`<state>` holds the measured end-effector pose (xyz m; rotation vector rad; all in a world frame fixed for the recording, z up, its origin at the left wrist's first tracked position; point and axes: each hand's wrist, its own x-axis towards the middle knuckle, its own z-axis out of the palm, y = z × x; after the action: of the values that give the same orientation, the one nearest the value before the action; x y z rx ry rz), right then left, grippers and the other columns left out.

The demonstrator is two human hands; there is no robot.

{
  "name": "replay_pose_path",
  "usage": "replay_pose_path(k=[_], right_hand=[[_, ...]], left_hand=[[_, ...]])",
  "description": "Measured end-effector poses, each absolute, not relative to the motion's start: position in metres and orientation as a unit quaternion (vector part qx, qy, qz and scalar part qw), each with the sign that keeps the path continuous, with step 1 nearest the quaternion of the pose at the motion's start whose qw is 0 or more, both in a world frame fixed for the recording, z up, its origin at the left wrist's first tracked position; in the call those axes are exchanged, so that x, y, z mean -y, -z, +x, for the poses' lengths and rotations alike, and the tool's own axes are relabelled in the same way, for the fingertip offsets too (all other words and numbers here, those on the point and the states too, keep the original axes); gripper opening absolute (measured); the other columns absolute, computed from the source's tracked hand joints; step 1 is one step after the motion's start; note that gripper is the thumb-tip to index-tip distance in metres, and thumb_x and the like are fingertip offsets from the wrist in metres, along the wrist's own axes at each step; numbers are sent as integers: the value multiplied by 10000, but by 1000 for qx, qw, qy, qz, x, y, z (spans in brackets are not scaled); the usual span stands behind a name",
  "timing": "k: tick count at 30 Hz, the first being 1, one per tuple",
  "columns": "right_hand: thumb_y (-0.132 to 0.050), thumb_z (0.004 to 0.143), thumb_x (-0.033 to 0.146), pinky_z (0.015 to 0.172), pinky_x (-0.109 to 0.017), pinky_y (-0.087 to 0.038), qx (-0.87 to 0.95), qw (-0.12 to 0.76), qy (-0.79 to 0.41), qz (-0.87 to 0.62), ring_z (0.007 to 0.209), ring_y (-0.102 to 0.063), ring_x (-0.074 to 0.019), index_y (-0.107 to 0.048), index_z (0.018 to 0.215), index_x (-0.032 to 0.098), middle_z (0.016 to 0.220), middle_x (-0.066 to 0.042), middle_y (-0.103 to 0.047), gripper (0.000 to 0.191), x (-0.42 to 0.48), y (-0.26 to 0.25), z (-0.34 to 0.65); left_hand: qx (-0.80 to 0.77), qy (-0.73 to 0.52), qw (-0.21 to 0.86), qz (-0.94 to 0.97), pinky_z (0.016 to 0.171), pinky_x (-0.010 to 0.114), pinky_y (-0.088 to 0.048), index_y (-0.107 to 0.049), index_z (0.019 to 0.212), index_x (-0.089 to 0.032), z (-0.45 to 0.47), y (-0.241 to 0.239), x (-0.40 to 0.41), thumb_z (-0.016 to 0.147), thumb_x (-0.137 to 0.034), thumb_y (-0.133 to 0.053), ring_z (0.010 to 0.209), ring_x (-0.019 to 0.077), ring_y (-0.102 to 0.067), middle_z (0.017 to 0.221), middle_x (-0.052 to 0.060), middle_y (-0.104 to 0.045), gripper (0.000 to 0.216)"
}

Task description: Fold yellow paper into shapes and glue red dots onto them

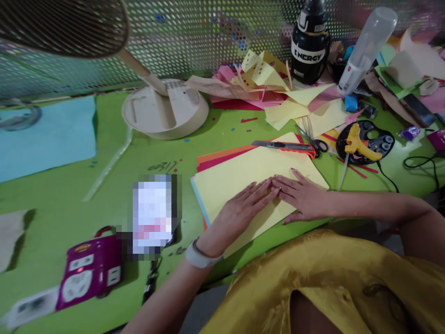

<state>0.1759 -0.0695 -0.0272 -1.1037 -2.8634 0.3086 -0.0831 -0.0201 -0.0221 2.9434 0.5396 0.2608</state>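
A pale yellow sheet of paper (243,174) lies on top of a stack of coloured sheets on the green table (104,195). My left hand (243,211) rests flat on the yellow sheet, fingers stretched out. My right hand (302,195) lies flat beside it, fingertips touching those of the left. Both hands are open and hold nothing. An orange-handled utility knife (283,146) lies at the far edge of the stack, and scissors (313,139) lie just behind it.
A cream fan base (165,109) stands at the back centre. Behind the stack lie yellow and pink paper scraps (264,79), a black bottle (309,44), a white bottle (365,46) and a yellow glue gun (359,144). A magenta power strip (88,271) sits front left.
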Motion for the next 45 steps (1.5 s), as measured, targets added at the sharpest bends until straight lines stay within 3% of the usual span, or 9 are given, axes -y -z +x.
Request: replay_pose_path(k=[6, 13, 19, 25, 31, 36, 39, 42, 45], right_hand=[[-401, 935, 744, 1264, -545, -184, 917, 19, -120, -379, 1577, -121, -356, -191, 1583, -29, 1661, -291, -159, 1030, 71, 29, 201], [-392, 941, 739, 1254, -601, -168, 903, 8, -76, -423, 1572, -154, -355, -33, 1618, 27, 1665, -273, -161, 1046, 81, 23, 239], [-326, 938, 766, 1256, -595, -189, 901, 11, -45, -431, 1563, -188, -359, -63, 1621, 35, 1659, -262, -192, 1034, 81, 25, 245], [-313, 939, 766, 1247, -614, -205, 900, 9, -27, -435, 1551, -227, -378, -130, 1606, -7, 1642, -285, -228, 1038, 80, 27, 242], [-273, 944, 767, 1237, -627, -220, 894, 20, -24, -447, 1548, -247, -367, -98, 1617, 16, 1634, -272, -264, 1023, 67, 32, 234], [-330, 923, 780, 1254, -562, -260, 879, 3, -22, -476, 1530, -285, -386, -287, 1558, -56, 1606, -301, -316, 1050, 50, 29, 222], [-339, 1002, 637, 1227, -579, -319, 886, 26, 2, -464, 1484, -390, -373, -435, 1497, -27, 1546, -284, -438, 833, 41, 23, 214], [-302, 1065, 319, 1174, -555, -417, 919, 30, 17, -393, 1401, -521, -309, -533, 1444, 46, 1475, -222, -559, 522, 28, 16, 205], [-261, 1008, 73, 1120, -529, -482, 947, -2, 21, -322, 1323, -595, -272, -573, 1405, 56, 1391, -206, -638, 505, 11, 13, 197]], left_hand=[[-179, -61, 64, 980, 1250, 427, -316, -357, 1573, -246, -81, 16, 21, 949, 16, -375, 1504, 221, -357, 1627, 117, -375, 677], [-183, -70, 74, 978, 1250, 407, -318, -390, 1552, -278, -82, 21, 19, 949, 22, -385, 1501, 205, -362, 1638, 85, -359, 673], [-204, -53, 65, 975, 1257, 408, -300, -422, 1536, -273, -105, 15, 25, 890, 74, -342, 1499, 197, -362, 1626, 60, -382, 737], [-244, 8, 50, 968, 1277, 424, -234, -233, 1612, -348, -141, 10, 37, 883, 18, -412, 1527, 198, -302, 1668, 36, -280, 835], [-278, 4, -6, 961, 1264, 465, -264, -333, 1582, -331, -150, 12, 35, 846, 67, -401, 1537, 227, -278, 1667, 51, -293, 839], [-300, -13, -8, 954, 1257, 466, -276, -423, 1537, -275, -148, 11, 33, 841, 83, -380, 1530, 227, -301, 1647, 65, -348, 783], [-313, -44, 17, 949, 1239, 423, -323, -476, 1498, -256, -148, 15, 30, 915, 9, -367, 1491, 195, -388, 1595, 55, -447, 650], [-318, -76, 28, 945, 1216, 446, -363, -550, 1432, -211, -144, 19, 24, 981, -125, -391, 1439, 220, -474, 1537, 87, -523, 485], [-317, -90, 27, 944, 1188, 474, -402, -620, 1345, -176, -137, 18, 15, 1020, -278, -427, 1343, 251, -579, 1444, 115, -615, 391]])
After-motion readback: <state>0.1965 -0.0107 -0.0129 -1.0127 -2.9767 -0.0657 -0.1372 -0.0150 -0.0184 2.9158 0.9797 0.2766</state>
